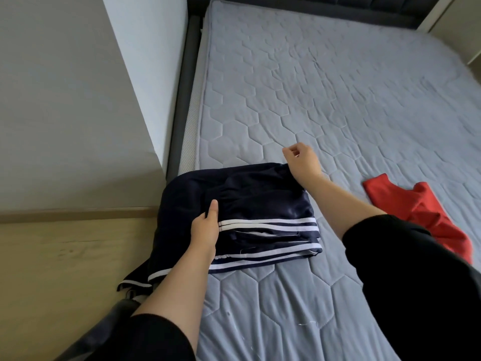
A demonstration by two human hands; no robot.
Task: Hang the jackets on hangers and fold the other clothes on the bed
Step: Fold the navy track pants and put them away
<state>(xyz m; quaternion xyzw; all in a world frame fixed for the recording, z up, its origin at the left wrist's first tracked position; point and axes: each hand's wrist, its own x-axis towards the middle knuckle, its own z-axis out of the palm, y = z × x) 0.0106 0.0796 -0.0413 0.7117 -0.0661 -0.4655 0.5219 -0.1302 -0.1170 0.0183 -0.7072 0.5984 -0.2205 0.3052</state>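
A navy garment with white stripes (250, 204) lies folded in layers at the left edge of the grey-blue mattress (325, 87). Part of it hangs over the bed's side toward the floor. My left hand (205, 227) grips the folded layers at their left end, thumb on top. My right hand (302, 160) hovers just past the garment's far right corner, fingers loosely curled and holding nothing. A red garment (421, 212) lies crumpled on the mattress to the right, partly hidden behind my right sleeve.
A dark padded bed frame (182, 100) runs along the mattress's left side, with a white wall panel (145, 61) next to it. Light wooden floor (65, 269) lies at the lower left. The dark headboard (338, 9) closes the far end.
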